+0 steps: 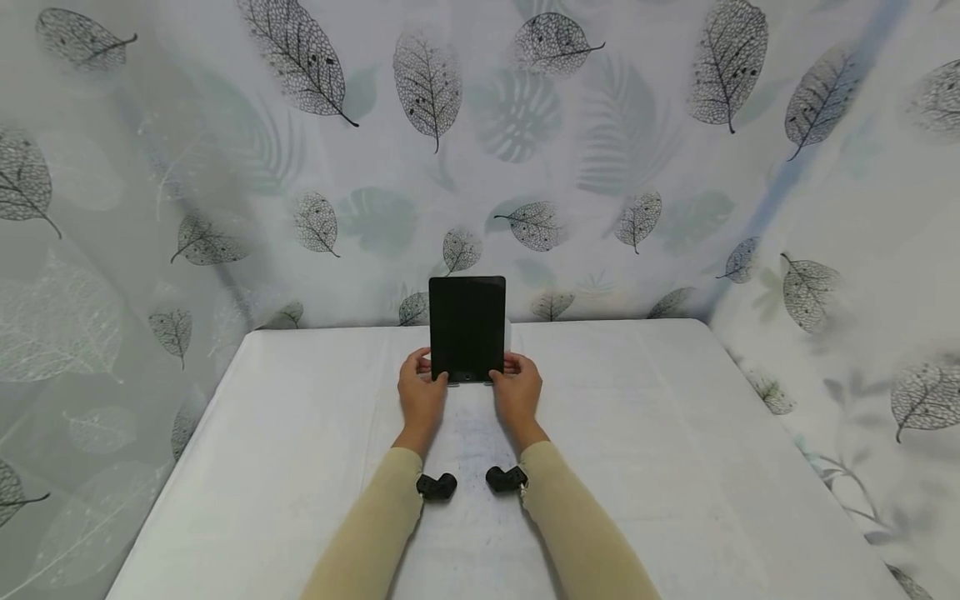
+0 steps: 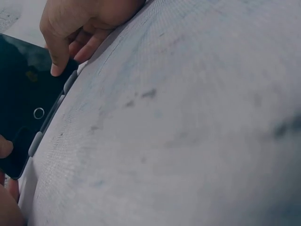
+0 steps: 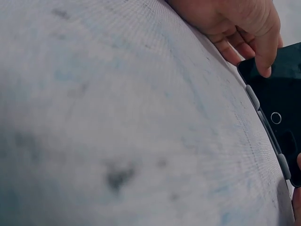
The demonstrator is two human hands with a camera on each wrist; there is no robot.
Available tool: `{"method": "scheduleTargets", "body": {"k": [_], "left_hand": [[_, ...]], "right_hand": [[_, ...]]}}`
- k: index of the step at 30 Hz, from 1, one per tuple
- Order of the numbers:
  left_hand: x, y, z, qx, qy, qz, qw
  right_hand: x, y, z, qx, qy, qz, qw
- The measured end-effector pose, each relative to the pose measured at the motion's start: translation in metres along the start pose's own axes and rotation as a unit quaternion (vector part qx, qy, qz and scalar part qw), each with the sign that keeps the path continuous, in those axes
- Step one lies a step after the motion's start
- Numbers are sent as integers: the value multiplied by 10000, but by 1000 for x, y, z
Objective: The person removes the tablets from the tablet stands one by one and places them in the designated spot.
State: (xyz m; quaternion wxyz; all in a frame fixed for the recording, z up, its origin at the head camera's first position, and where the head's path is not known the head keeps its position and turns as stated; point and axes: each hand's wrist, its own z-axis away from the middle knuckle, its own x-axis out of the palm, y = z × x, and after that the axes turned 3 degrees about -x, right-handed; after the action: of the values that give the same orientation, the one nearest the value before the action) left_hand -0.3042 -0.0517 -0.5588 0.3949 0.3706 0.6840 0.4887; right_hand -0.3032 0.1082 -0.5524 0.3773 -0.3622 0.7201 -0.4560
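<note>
Standing at twelve o'clock from the person, near the far edge of a white cloth-covered table (image 1: 300, 458), a flat black rectangular tablet with a glossy screen (image 1: 468, 325) is held at its two lower corners. Its seven o'clock corner is pinched by the bare left hand (image 1: 422, 396), with the thumb laid on the front face and the other fingers curled round the side; its five o'clock corner is pinched in the same manner by the bare right hand (image 1: 519, 393). How the hidden fingertips are set against the back cannot be told. At six o'clock on the front a pale ring-shaped home button (image 2: 38, 113) is seen, and just below it the lower edge is met by two small grey rounded tabs (image 2: 70, 82), apparently meant as holders. Should that edge be merely perched on the tabs, a slide toward six o'clock could follow once the thumbs were lifted. A backward tip toward twelve o'clock might be caused by too hard a push, since the grip is placed low and the upper corners are left unsupported. A twist could be brought on if one corner were released before the other.
</note>
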Motion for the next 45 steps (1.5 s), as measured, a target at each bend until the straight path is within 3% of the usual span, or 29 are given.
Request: {"method": "scheduleTargets", "body": {"k": [7,13,23,32,36,40,43,45], "left_hand": [[5,1,0,229,219,-173,9993],[3,5,0,284,78,26,9996],[-7,5,-2,311,-307,678,9967],[-12,-1,5,302,-564,1028,9926],[-18,-2,10,285,-501,1201,9911],[-29,14,10,545,-390,1228,9902],[-38,39,11,736,-564,1117,9894],[-42,48,8,712,-774,1206,9871]], "right_hand": [[-1,0,-3,-71,32,236,9997],[-3,1,-5,-86,45,127,9999],[-8,0,-9,-136,-80,-421,9990],[-12,6,-1,195,-474,-1140,9922],[-11,4,7,420,-541,-1337,9887],[-8,-5,10,341,-528,-1589,9853],[-9,-13,7,355,-477,-1863,9807],[-10,-18,6,420,-453,-1981,9782]]}}
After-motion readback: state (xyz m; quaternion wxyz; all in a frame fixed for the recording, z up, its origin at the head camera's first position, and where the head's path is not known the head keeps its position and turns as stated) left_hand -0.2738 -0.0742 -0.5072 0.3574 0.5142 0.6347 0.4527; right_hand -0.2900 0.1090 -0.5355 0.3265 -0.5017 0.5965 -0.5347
